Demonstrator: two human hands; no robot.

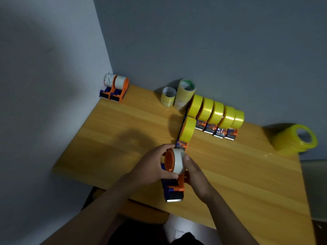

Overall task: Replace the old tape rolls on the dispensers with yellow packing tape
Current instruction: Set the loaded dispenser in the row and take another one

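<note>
Both hands hold an orange-and-blue tape dispenser (174, 183) over the wooden table (106, 138). Left hand (152, 167) grips its white roll (178, 163); right hand (196, 177) pinches it. Its long axis runs front-to-back, blade toward the person.

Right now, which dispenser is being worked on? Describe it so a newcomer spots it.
On the wooden table, near its front edge, the left hand and right hand hold an orange-and-blue tape dispenser. Unlike the yellow-loaded dispensers behind, it carries a white tape roll.

Left of the row of yellow-taped dispensers (215, 117) the table (113, 138) lay open; two upright roll stacks (178, 96) blocked behind it.
</note>
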